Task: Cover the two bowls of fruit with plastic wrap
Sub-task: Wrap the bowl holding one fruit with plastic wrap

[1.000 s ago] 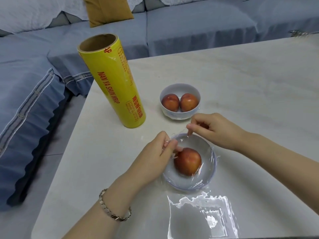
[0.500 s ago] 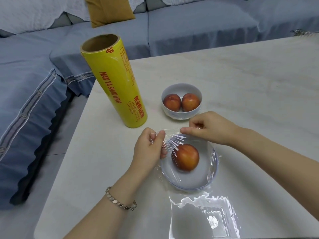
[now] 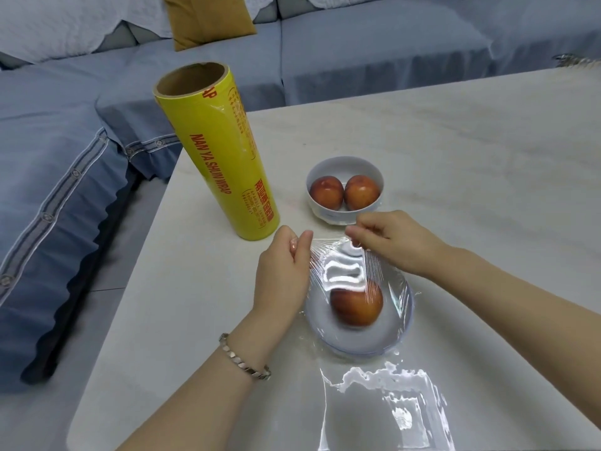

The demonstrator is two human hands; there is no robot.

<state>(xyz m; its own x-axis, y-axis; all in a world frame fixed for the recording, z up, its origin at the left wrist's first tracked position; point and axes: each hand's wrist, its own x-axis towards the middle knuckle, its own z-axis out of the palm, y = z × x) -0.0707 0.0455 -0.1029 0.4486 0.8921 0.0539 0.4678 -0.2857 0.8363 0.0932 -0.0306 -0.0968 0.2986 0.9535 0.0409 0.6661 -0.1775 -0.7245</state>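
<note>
Both the left hand (image 3: 286, 271) and right hand (image 3: 390, 242) pinch wrap (image 3: 341, 271) taut over the near bowl (image 3: 361, 340); next, press it down behind the rim.

One yellow roll (image 3: 221, 151) stood; beside it two bowls: far bowl (image 3: 344, 162) held two fruits (image 3: 327, 192) (image 3: 361, 192), near bowl (image 3: 341, 340) one fruit (image 3: 356, 307).

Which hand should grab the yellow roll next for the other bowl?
Likely the left hand: it is closest to the plastic wrap roll; the right hand is farther off, over the near bowl. Both pinch the wrap sheet now.
</note>
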